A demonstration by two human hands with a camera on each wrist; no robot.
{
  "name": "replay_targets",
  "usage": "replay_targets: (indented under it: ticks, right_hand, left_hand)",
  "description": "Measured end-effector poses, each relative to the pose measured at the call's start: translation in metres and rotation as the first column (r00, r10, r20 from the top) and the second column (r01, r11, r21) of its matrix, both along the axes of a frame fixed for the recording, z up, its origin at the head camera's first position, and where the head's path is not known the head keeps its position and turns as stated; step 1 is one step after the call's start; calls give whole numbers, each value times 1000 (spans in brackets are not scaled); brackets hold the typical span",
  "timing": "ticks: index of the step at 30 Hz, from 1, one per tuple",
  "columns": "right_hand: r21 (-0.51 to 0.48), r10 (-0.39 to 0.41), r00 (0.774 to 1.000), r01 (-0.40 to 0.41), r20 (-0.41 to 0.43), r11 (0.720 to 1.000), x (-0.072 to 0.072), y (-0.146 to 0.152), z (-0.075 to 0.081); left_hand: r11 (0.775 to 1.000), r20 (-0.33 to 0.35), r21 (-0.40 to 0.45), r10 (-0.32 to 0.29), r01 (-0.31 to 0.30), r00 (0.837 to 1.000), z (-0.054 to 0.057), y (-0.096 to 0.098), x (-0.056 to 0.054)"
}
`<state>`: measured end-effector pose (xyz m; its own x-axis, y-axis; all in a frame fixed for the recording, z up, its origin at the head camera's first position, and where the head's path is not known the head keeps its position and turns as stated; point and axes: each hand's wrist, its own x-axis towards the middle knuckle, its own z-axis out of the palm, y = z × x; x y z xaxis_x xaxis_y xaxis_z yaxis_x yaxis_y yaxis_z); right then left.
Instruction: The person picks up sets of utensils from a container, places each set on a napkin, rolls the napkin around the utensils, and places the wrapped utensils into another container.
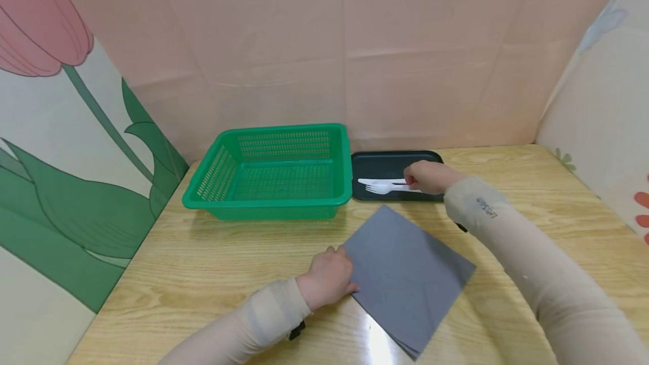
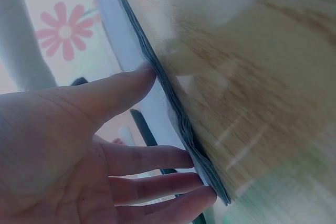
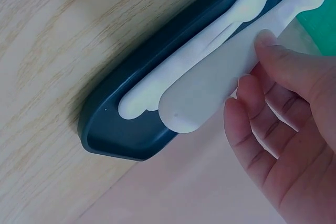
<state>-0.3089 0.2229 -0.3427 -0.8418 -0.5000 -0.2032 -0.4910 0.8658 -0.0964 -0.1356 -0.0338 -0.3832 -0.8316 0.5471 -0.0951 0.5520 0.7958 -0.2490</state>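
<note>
My right hand point(image 1: 428, 177) pinches the handle of a white plastic fork point(image 3: 205, 87) between thumb and fingers, over the black tray point(image 3: 121, 137). In that tray lie a white spoon point(image 3: 251, 4) and, in the head view, a white knife point(image 1: 372, 181); the right wrist view shows them close together, partly overlapping. A grey folded napkin point(image 1: 410, 275) lies turned cornerwise on the table, nearer to me. At its left edge rests my left hand point(image 1: 328, 276). The left wrist view shows the thumb and rather straight fingertips touching the napkin's layered edge point(image 2: 176, 106).
To the left of the tray stands a green plastic basket point(image 1: 279, 204) with slotted walls and nothing visible inside. The wooden table point(image 1: 243, 252) meets a pink covering point(image 1: 284, 44) at the back. Side walls with painted flowers flank it.
</note>
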Motion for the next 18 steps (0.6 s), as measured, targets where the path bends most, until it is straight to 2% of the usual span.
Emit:
replay_targets:
  ticks: [12, 18]
  right_hand:
    - [-27, 13, 1000, -13, -22, 1000, 6, 1, 5]
    - [-25, 8, 1000, -8, 6, 1000, 7, -1, 7]
  left_hand:
    - [1000, 17, 14, 8, -8, 1000, 1, 0, 0]
    - [1000, 13, 22, 7, -8, 1000, 2, -1, 1]
